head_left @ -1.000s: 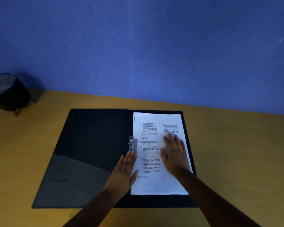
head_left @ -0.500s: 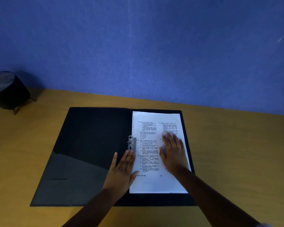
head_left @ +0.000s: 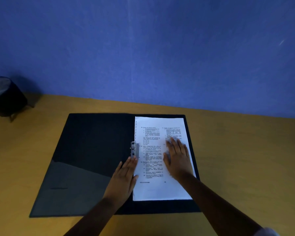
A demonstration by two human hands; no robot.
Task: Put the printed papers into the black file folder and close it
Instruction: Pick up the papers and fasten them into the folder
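Note:
The black file folder (head_left: 85, 150) lies wide open and flat on the wooden table. White printed papers (head_left: 153, 147) rest on its right half, their left edge against the metal clip (head_left: 134, 149) at the spine. My right hand (head_left: 177, 160) lies flat on the papers, palm down, fingers spread. My left hand (head_left: 124, 178) lies flat beside the papers' lower left edge, fingertips just below the clip and thumb touching the paper. Neither hand grips anything.
The yellow-brown table (head_left: 245, 159) runs back to a blue wall (head_left: 160, 48). A dark round object (head_left: 5, 97) on short legs stands at the far left by the wall.
Both hands have stayed flat in nearly the same place. The left hand has slid slightly left off the paper's edge. The folder stays open.

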